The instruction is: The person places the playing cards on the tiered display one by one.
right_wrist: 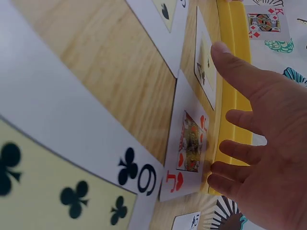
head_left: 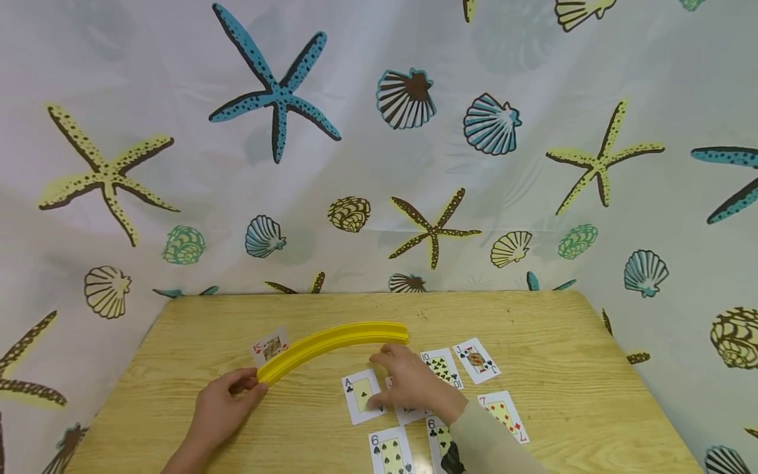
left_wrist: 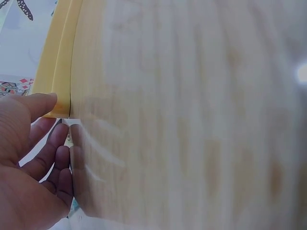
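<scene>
A curved yellow playing-card holder (head_left: 331, 337) lies on the wooden table, with a king of diamonds (head_left: 270, 345) standing at its left part. My left hand (head_left: 222, 401) pinches the holder's left end; in the left wrist view the thumb (left_wrist: 41, 104) lies on the yellow edge and the other fingers curl below. My right hand (head_left: 408, 378), fingers spread and holding nothing, hovers over the ace of clubs (head_left: 358, 388) and the jack of hearts (right_wrist: 189, 143). In the head view it covers most of that jack.
Face-up cards lie around the right hand: a ten of clubs (head_left: 441, 365), a jack of spades (head_left: 476, 360), a seven of diamonds (head_left: 503, 415), a six of spades (head_left: 391, 451) and a six of clubs (head_left: 437, 441). A shell-and-starfish curtain (head_left: 355, 164) hangs along the table's far edge.
</scene>
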`<act>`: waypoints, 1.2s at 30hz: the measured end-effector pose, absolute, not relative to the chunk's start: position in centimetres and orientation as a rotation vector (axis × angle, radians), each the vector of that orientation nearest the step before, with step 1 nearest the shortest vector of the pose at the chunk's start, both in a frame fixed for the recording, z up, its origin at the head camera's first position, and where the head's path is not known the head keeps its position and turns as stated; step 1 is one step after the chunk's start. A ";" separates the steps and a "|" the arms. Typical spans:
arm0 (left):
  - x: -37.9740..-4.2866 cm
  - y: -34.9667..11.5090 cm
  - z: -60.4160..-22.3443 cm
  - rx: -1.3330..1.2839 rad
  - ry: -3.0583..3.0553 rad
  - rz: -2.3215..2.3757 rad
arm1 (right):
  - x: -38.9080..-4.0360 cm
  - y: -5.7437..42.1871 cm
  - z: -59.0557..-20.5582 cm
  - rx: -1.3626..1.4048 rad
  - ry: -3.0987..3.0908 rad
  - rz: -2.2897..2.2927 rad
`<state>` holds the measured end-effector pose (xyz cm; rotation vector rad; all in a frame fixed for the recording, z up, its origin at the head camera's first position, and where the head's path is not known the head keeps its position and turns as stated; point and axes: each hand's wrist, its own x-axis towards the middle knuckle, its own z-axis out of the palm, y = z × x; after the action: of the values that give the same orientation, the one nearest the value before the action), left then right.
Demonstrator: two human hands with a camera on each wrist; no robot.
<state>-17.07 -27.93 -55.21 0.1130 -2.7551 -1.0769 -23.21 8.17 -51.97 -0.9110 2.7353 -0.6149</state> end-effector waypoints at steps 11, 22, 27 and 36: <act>-17.3 -27.9 -54.9 0.104 -2.777 -1.078 | -22.9 8.0 -52.4 -0.906 2.776 -0.440; -17.3 -28.0 -55.3 0.106 -2.775 -1.081 | -23.0 7.9 -52.6 -0.936 2.789 -0.420; -17.3 -28.0 -55.4 0.111 -2.772 -1.092 | -23.1 7.8 -52.7 -0.905 2.784 -0.458; -17.1 -28.0 -55.4 0.101 -2.747 -1.126 | -23.1 7.5 -52.4 -0.876 2.802 -0.580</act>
<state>-17.10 -28.01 -55.39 0.1015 -2.7469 -1.1256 -23.05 7.47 -52.45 -0.8760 2.8025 -0.5802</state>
